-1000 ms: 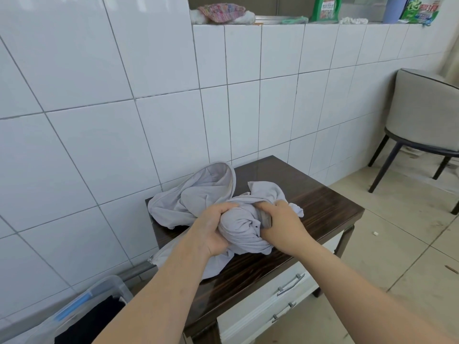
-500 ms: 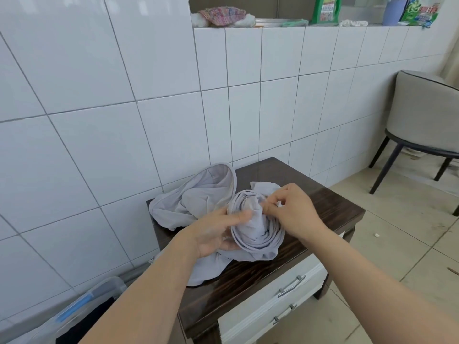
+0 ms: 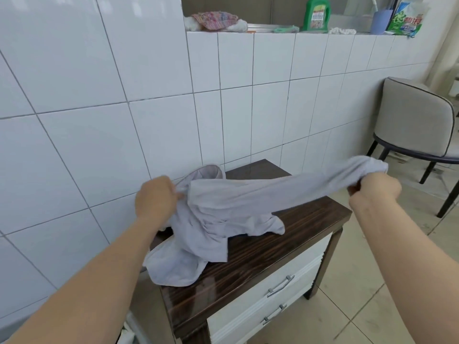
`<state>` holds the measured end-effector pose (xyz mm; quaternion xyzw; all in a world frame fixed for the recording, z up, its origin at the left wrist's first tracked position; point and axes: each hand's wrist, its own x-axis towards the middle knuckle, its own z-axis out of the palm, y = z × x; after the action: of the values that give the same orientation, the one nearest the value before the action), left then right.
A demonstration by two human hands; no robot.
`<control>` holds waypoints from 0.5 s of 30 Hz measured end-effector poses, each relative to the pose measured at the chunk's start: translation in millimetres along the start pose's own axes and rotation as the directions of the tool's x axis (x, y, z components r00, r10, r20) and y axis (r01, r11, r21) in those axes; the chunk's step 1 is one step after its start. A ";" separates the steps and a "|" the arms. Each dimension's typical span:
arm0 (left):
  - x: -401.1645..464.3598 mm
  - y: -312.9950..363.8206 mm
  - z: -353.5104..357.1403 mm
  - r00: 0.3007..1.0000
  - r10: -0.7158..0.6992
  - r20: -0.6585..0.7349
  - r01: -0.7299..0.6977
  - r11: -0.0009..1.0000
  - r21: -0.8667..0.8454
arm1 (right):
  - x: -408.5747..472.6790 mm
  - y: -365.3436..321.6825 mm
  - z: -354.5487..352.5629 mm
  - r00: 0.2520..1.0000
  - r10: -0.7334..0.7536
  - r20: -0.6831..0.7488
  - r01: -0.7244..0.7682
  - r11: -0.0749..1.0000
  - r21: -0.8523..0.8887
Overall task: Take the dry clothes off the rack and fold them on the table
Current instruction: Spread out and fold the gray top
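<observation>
**Two hands, one sleeve stretched between them**

Both hands are gripping the same pale grey garment point(image 3: 223, 214), and its long axis is running left to right across the view. The left hand point(image 3: 156, 196) is bunching the cloth at the body end, near the hood, just above the back left of the dark wooden surface point(image 3: 285, 247). The right hand point(image 3: 372, 188) is pinching the cuff end of the sleeve, out past the surface's right edge and over the floor. Between them the sleeve is hanging taut in the air, while the rest of the garment is lying crumpled on the surface and spilling over its left edge. Judging by this, the cuff end is having the farther trip back, so the right hand is likely to be carrying it in over the body for the fold.
</observation>
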<state>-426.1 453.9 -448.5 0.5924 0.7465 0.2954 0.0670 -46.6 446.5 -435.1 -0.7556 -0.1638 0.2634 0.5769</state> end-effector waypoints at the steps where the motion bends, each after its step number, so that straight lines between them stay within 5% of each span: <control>1: 3.6 -3.9 -2.6 0.992 -0.084 -0.096 0.073 0.991 -0.108 | 10.7 4.3 1.2 0.993 0.103 0.062 -0.112 0.980 0.165; 3: 6.7 -3.8 -9.4 0.935 -0.284 -0.211 0.192 0.908 -0.372 | 7.4 12.1 1.5 0.967 0.106 0.231 -0.227 0.769 0.597; 5: 5.3 0.5 -12.2 0.908 -0.341 -0.243 0.204 0.867 -0.455 | -4.3 24.4 -1.7 0.990 -0.037 0.139 -0.058 0.781 0.622; 8: -1.1 7.7 -3.8 0.971 -0.140 -0.193 0.040 0.895 -0.444 | -30.2 16.4 19.0 0.923 -0.336 0.187 0.231 0.874 0.427; 10: -7.9 16.9 0.1 0.996 -0.014 -0.086 -0.031 0.870 -0.492 | -53.7 11.0 32.3 0.793 -0.455 0.406 0.406 0.891 0.205; 12: -19.7 30.8 -2.4 0.981 0.139 0.133 -0.027 0.782 -0.623 | -79.0 15.8 39.2 0.626 -0.382 0.680 0.450 0.889 0.085; 13: -28.0 39.3 -5.9 0.928 0.246 0.279 0.014 0.728 -0.685 | -93.0 19.7 43.8 0.497 -0.350 0.794 0.516 0.855 0.054; 15: -41.8 49.4 -12.1 0.714 0.432 0.551 0.153 0.672 -0.725 | -116.6 27.8 55.1 0.238 -0.282 0.930 0.715 0.698 0.029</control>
<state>-377.8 417.0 -423.3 0.6402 0.4331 0.3301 0.5419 -174.6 417.7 -448.1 -0.5014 -0.7287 0.3714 0.2821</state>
